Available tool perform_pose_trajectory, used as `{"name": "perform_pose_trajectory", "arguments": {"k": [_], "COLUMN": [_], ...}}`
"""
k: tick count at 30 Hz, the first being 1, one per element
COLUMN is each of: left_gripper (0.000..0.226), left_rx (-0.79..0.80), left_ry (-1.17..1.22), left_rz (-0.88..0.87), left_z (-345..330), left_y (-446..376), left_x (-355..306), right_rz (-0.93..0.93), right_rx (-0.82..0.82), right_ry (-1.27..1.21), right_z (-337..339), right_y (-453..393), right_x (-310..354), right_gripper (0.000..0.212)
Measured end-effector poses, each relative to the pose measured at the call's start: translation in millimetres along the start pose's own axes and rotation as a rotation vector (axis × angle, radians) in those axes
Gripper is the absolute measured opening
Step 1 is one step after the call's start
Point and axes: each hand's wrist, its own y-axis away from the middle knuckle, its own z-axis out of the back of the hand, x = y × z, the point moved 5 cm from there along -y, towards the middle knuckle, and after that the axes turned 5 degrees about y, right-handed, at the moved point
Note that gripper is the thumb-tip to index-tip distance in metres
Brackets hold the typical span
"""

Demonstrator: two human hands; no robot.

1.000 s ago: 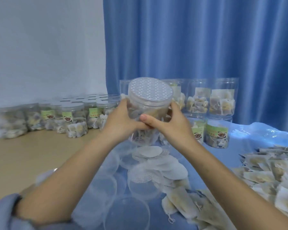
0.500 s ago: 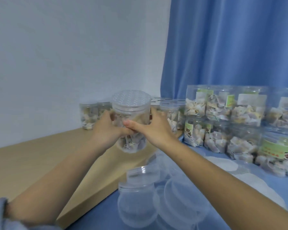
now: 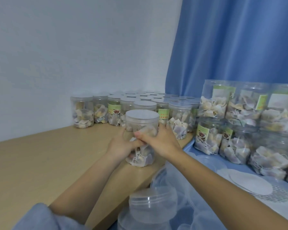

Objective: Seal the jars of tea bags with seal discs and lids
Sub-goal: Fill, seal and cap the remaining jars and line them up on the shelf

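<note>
Both hands held one jar (image 3: 140, 130) of tea bags. The left hand (image 3: 121, 146) wrapped the jar's left side and the right hand (image 3: 160, 143) wrapped its right side, with the fingers curled tight on the clear wall. The jar stood straight up, its long way running up and down, and its lid (image 3: 142, 115) was on top. Its bottom sat on the wooden shelf (image 3: 40, 163) or just above it; I could not tell which.

The jar was far from the person, at the end of both arms. Right behind it, farther back, stood the group of closed jars (image 3: 140, 103) near the wall. The jar was almost touching the front row. So the next move looked like a small push away, to set the jar in line with the others, and then letting go.

On the right, more filled jars (image 3: 239, 122) were piled on the blue cloth (image 3: 198, 156). Near the person lay loose lids (image 3: 153, 206) and white seal discs (image 3: 249, 183).
</note>
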Motion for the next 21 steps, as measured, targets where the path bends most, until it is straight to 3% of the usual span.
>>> {"name": "perform_pose_trajectory", "arguments": {"k": [4, 6, 9, 18, 21], "left_gripper": [0.026, 0.035, 0.074, 0.063, 0.051], "left_rx": [0.04, 0.079, 0.172, 0.211, 0.22], "left_ry": [0.13, 0.215, 0.234, 0.087, 0.123], "left_rz": [0.038, 0.05, 0.075, -0.006, -0.031], "left_z": [-34, -50, -69, -96, -122], "left_y": [-29, -37, -40, -3, 22], "left_x": [2, -1, -9, -71, -96], "right_rz": [-0.132, -0.216, -0.268, -0.116, -0.069], "right_rx": [-0.042, -0.052, -0.001, 0.067, 0.046], "right_ry": [-0.006, -0.003, -0.061, -0.147, -0.127], "right_z": [13, 25, 39, 80, 110], "right_y": [-23, -35, -44, 8, 34], "right_x": [-29, -45, -59, -41, -37], "right_gripper": [0.092, 0.081, 0.071, 0.074, 0.061]}}
